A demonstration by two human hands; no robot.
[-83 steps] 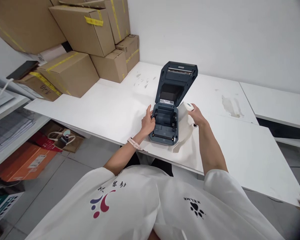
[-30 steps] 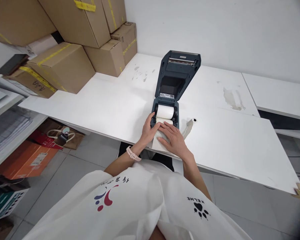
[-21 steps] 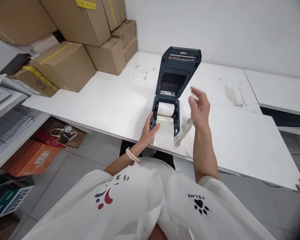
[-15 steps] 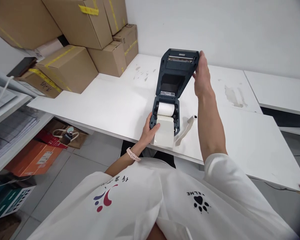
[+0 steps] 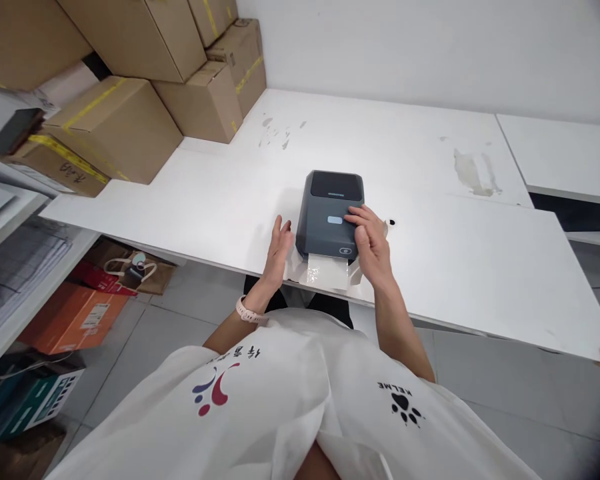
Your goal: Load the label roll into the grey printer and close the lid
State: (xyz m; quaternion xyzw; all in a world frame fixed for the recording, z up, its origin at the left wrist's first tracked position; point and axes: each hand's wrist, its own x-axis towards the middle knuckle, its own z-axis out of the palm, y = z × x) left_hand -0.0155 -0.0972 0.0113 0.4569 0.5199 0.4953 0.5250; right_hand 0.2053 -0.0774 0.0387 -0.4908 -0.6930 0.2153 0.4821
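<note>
Fingers first. I have the left hand [image 5: 277, 257] loosely spread just beside the printer [image 5: 316, 233], holding nothing. The right hand [image 5: 374, 248] is half curled, fingertips laid on the printer's top at its right, touching rather than gripping.

Largest down: white tabletop [image 5: 445, 260], printer near its front edge. Main change: the lid [image 5: 323, 209], tipped up half a second ago with the right hand at its corner, now lies down over the body, hiding the roll. I read this as loading closed up; whether it is latched, I can't tell. A paper strip [image 5: 327, 272] sticks out the front, so it seems threaded. A curled scrap [image 5: 356, 275] sits partly behind the right hand. Smallest: a pale panel [image 5: 335, 220] on the lid, near those fingertips.
</note>
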